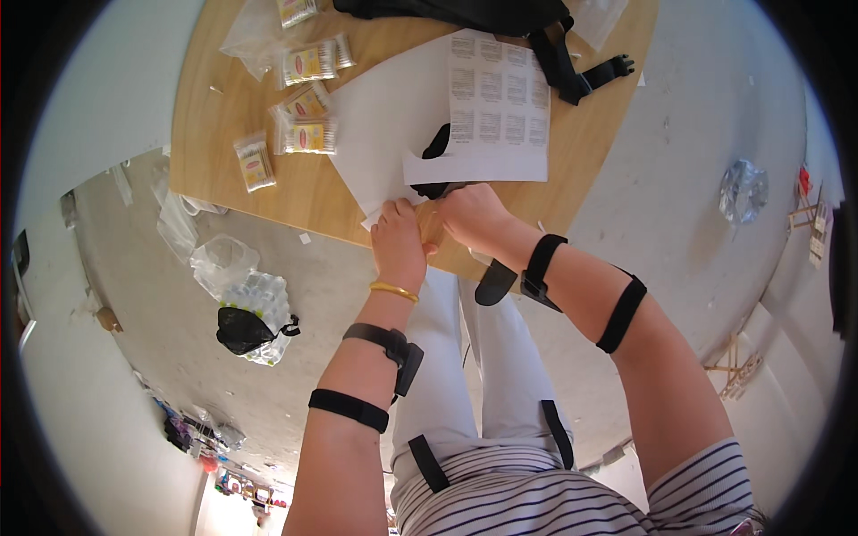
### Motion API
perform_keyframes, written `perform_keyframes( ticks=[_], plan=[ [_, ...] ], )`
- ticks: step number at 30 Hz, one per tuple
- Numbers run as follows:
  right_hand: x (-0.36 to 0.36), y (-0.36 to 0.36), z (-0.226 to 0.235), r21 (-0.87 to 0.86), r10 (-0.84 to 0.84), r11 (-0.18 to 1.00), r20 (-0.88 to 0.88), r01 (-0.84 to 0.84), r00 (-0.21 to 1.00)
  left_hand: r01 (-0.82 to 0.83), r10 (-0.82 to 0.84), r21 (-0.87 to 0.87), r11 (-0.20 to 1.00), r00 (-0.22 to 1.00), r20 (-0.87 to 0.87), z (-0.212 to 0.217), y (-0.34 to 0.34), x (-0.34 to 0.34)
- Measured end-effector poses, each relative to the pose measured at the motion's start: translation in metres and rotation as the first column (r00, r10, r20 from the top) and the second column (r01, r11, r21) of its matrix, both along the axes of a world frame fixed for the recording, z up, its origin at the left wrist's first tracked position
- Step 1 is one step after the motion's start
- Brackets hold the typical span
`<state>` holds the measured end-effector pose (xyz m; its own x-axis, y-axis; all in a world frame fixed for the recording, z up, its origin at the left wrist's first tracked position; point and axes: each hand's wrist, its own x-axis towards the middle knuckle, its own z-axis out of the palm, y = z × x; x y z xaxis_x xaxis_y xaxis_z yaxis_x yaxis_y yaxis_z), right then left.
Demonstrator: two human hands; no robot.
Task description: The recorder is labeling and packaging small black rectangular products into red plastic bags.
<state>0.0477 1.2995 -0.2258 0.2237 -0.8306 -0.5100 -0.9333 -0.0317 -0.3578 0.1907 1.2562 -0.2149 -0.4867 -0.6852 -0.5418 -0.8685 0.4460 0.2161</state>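
At the table's near edge, my left hand (pixel 399 239) rests its fingertips on the corner of a blank white sheet (pixel 380 116), thumb out to the side. My right hand (pixel 475 216) is just to its right, fingers curled and pressed together by the lower edge of a printed sheet (pixel 499 94). What they grip is hidden. That sheet carries rows of small text blocks and has a raised blank strip along its bottom. Black curved pieces (pixel 436 143), resembling scissor handles, show beside and below the strip; the paper covers the rest.
Several clear packets of cotton swabs (pixel 308 64) lie on the left of the wooden table (pixel 214 134). A black bag (pixel 465 13) with a buckled strap (pixel 572 85) lies at the far edge. Wrapped bottles (pixel 259 304) stand on the floor at left; crumpled clear plastic (pixel 744 192) lies at right.
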Motion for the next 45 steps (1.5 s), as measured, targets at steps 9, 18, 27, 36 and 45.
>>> perform_keyframes(
  ticks=[9,18,27,36,45],
  plan=[
    [-0.028,0.044,0.013,0.004,-0.487,0.858,0.325,0.514,0.81,0.037,-0.036,-0.008,0.999,0.994,0.106,0.002,-0.002,-0.004],
    [-0.021,0.113,0.038,-0.018,-0.825,0.359,0.461,0.933,0.327,0.121,-0.112,-0.037,0.992,0.975,0.19,0.001,0.0,-0.011],
    [-0.053,0.194,0.095,-0.156,-0.877,-0.018,0.477,0.988,0.059,0.149,-0.145,-0.002,0.989,0.963,0.226,0.002,0.0,-0.012],
    [-0.022,0.261,0.11,-0.035,-0.844,-0.189,0.517,0.981,-0.144,0.183,-0.179,-0.023,0.983,0.977,0.112,0.001,-0.002,-0.011],
    [0.018,0.301,0.082,0.434,-0.498,-0.614,0.434,0.659,-0.751,0.242,-0.24,-0.004,0.97,0.962,0.133,-0.004,-0.004,-0.007]
  ],
)
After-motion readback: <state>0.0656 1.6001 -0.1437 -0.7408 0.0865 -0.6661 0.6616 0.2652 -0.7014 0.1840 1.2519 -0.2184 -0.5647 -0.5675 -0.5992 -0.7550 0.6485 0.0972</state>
